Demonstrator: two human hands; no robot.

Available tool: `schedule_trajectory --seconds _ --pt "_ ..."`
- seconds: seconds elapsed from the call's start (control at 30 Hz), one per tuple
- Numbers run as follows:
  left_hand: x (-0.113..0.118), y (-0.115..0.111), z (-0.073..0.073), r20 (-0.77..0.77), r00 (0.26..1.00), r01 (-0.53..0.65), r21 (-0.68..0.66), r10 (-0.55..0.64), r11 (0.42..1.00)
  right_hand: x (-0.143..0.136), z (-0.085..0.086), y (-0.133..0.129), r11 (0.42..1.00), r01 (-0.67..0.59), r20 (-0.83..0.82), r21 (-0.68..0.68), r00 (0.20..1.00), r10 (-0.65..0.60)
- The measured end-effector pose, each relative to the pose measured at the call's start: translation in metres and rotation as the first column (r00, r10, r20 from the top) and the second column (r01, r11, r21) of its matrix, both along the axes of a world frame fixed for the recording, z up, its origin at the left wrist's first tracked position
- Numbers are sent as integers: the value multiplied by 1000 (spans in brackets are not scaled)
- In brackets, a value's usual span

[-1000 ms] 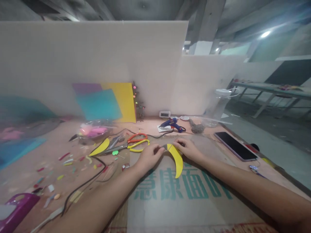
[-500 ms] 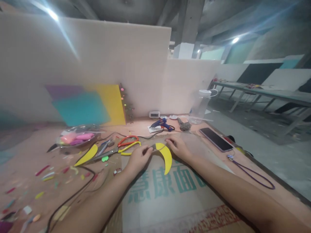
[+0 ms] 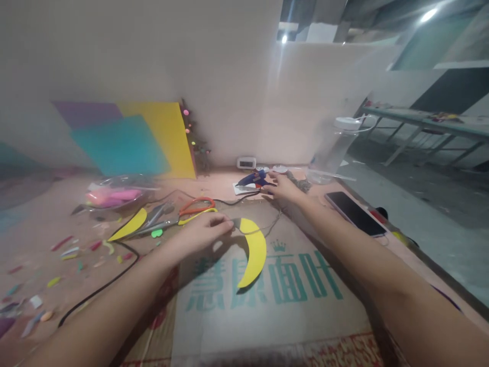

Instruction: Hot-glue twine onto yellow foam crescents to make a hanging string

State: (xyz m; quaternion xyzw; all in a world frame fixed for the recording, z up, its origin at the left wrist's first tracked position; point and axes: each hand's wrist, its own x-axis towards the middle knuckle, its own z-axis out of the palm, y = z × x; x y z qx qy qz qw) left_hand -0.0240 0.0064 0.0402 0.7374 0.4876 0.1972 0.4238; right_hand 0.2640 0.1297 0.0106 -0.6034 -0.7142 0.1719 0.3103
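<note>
The crescent (image 3: 259, 250) is yellow with a seemingly grey tip (image 3: 237, 223), the glue gun (image 3: 253, 178) blue.

Looks like a craft workshop, judging by the glue gun (image 3: 252, 178), scissors (image 3: 171, 223), coloured sheets (image 3: 118, 145) and strewn scraps (image 3: 53, 281) on the desk (image 3: 78, 285), plus a second long desk (image 3: 416, 119) beyond on grey floor (image 3: 431, 188).

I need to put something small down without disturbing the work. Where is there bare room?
The near part of the printed sheet looks bare, between the forearms, below the yellow crescent and green lettering. A smaller patch lies between the yellow board and glue gun, behind the black cable. The left side is crowded with scraps and scissors.
</note>
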Motion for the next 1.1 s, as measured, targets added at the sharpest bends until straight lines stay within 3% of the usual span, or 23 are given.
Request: schedule_trajectory --seconds 0.17,0.3,0.5,0.67,0.87,1.1 --pt "-16 -2 29 -69 998 20 113 -13 993 -20 -5 12 1000 9 82 -6 997 -9" --pt "-28 1 36 -64 998 -1 175 13 985 -28 -3 8 994 96 89 51 991 -100" --pt "-26 3 36 -19 998 -62 181 67 982 -20 35 -12 989 125 28 85 991 -127" --pt "-14 1 53 -25 997 -65 272 74 960 -13 71 -51 986 153 -71 68 986 -148" --pt "-1 -5 72 -8 995 -92 326 101 941 -8 101 -110 997 -58 -306 54 949 72" --pt "2 -8 61 73 997 -39 323 16 945 -3 98 -142 971 -218 -404 101 882 240"
